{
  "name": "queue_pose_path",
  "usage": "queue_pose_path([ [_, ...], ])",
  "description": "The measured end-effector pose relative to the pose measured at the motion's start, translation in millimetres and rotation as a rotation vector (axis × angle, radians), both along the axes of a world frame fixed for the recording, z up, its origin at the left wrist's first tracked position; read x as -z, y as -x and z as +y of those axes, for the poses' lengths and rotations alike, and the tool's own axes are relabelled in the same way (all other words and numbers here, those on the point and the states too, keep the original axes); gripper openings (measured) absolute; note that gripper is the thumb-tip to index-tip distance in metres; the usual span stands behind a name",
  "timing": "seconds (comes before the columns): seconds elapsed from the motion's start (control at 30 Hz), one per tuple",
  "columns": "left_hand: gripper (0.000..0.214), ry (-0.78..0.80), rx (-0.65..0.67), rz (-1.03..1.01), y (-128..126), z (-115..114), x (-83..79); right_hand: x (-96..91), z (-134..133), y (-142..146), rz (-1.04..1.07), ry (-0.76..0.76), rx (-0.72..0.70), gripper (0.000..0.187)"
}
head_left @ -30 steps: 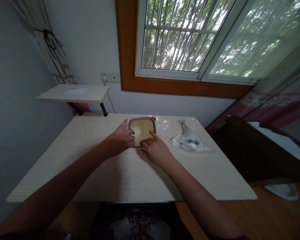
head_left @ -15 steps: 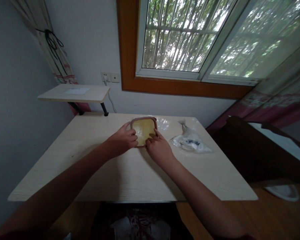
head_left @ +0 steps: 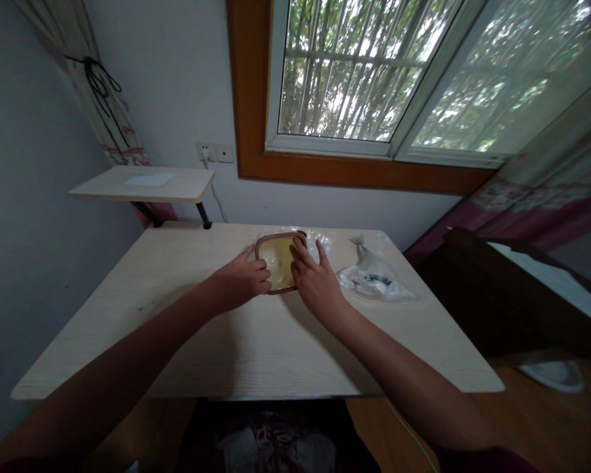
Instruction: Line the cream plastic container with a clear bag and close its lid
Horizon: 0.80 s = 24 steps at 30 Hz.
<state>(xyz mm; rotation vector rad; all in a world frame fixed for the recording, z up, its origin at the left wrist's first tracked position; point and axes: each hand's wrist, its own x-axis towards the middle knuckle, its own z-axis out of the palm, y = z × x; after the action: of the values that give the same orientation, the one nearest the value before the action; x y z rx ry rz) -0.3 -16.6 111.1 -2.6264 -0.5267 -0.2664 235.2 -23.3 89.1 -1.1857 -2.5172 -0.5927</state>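
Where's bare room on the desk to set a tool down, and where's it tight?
Bare wood on the desk lies left of the left hand and along the near edge, below the square brown-rimmed container. A smaller strip lies right of the plastic bag. Tight: around the container, and between the right hand and the bag.

Your right hand (head_left: 318,282) spread open over the brown-rimmed square container (head_left: 280,234).
Its fingers (head_left: 308,253), curled at the container's near edge a moment before, had fanned apart and reached up across its right side, covering more of the yellow inside. Your left hand (head_left: 241,279) had slid slightly nearer you along the left edge.
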Motion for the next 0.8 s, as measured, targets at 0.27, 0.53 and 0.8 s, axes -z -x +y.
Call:
queue_pose_path([
  [0.27,0.007,0.066,-0.053,-0.043,11.1,1.0,4.6,-1.2,-2.6,-5.2,0.023,0.002,-0.088,0.018],
  [0.53,0.015,0.099,-0.079,-0.079,20.6,-5.5,-12.7,4.0,-2.4,-15.7,0.093,-0.006,-0.163,0.01],
  [0.8,0.014,-0.066,-0.188,-0.003,10.7,2.0,-1.4,6.2,-4.7,-16.5,0.075,-0.002,-0.263,0.017],
])
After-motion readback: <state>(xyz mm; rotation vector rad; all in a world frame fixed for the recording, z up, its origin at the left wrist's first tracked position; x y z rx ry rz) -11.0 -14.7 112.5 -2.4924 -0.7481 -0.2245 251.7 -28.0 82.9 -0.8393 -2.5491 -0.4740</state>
